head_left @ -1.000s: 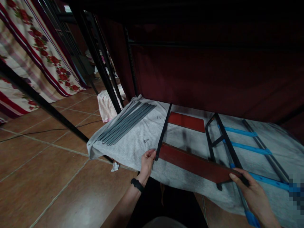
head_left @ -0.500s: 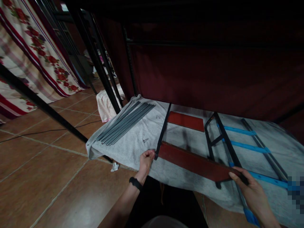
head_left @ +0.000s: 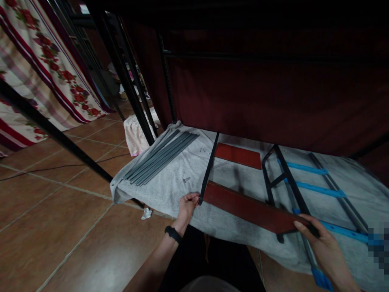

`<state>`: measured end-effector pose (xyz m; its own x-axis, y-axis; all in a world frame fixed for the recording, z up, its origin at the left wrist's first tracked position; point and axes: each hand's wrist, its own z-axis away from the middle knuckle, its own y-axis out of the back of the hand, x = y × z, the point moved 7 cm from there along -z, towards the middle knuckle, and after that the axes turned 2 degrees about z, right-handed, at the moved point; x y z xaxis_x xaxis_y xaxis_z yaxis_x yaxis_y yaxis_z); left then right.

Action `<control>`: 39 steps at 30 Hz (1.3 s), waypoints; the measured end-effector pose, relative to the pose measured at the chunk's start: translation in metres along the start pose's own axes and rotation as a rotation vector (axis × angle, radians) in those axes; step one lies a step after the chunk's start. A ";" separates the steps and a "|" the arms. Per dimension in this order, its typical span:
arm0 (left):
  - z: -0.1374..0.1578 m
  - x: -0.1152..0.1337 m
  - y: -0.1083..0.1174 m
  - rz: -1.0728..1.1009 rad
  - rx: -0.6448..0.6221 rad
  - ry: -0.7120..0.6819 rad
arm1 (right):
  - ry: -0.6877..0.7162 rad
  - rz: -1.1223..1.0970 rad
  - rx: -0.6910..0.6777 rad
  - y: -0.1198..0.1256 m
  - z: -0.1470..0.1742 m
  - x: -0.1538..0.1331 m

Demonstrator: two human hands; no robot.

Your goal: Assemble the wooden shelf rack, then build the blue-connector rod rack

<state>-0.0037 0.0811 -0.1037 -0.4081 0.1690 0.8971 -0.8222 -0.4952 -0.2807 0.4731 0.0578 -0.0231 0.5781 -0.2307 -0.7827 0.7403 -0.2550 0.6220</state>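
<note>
My left hand is closed in a pinch at the near end of a thin black bar. Whatever its fingertips hold is too small to make out. A long reddish-brown board stands tilted on edge, its left end against the bar. My right hand grips the board's right end, thumb on the near face. Farther back, a second reddish-brown board reaches from the bar toward a black metal frame. Small screws lie loose on the grey cloth left of the bar.
A bundle of grey metal tubes lies on the cloth's left. Blue-wrapped metal parts lie on the right. Black posts and a slanting black bar stand at the left. A dark red curtain hangs behind. A cable crosses the tiled floor.
Almost nothing differs. The near end of the black bar and my left hand have shifted very slightly to the right; both hands keep their grips.
</note>
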 end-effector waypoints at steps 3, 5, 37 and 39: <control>-0.002 0.000 -0.001 -0.010 -0.015 0.012 | -0.016 0.001 -0.004 0.000 0.000 0.001; -0.004 -0.001 -0.001 -0.011 -0.005 0.015 | -0.011 -0.002 -0.003 0.000 0.000 -0.001; -0.012 -0.007 -0.005 0.049 0.021 0.034 | 0.005 0.005 0.029 0.003 0.003 -0.004; -0.010 -0.005 -0.006 0.048 0.005 0.024 | -0.002 0.012 0.019 0.003 0.002 -0.003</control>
<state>-0.0008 0.0920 -0.1100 -0.4561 0.1651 0.8745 -0.7994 -0.5077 -0.3211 0.4731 0.0556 -0.0192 0.5862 -0.2358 -0.7751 0.7267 -0.2698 0.6317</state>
